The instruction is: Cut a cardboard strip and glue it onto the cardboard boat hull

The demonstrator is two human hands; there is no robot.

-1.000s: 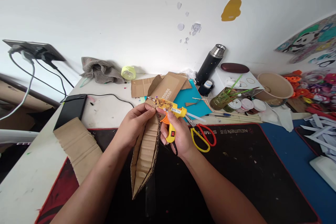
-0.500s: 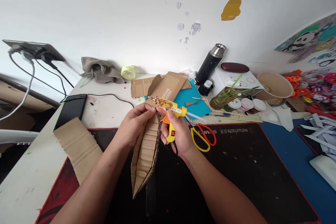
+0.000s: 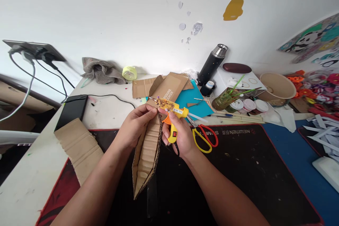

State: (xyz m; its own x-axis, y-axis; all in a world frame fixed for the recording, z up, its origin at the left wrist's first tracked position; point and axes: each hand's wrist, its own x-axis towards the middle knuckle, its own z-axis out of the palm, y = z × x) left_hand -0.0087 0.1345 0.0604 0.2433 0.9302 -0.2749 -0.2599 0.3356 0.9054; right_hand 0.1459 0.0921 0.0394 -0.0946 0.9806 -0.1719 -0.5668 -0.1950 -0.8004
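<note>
My left hand pinches the far end of a long folded piece of corrugated cardboard, held upright over the black desk mat. My right hand grips a yellow hot glue gun by its handle, a finger on the orange trigger. The gun's nozzle points left, right at the cardboard's top end beside my left fingertips. A clear glue stick juts from the gun's back.
Scissors with red and yellow handles lie just right of my right hand. A loose corrugated strip lies at left, a black phone behind it. Cardboard scraps, a black flask, paint pots and a paper bowl crowd the back.
</note>
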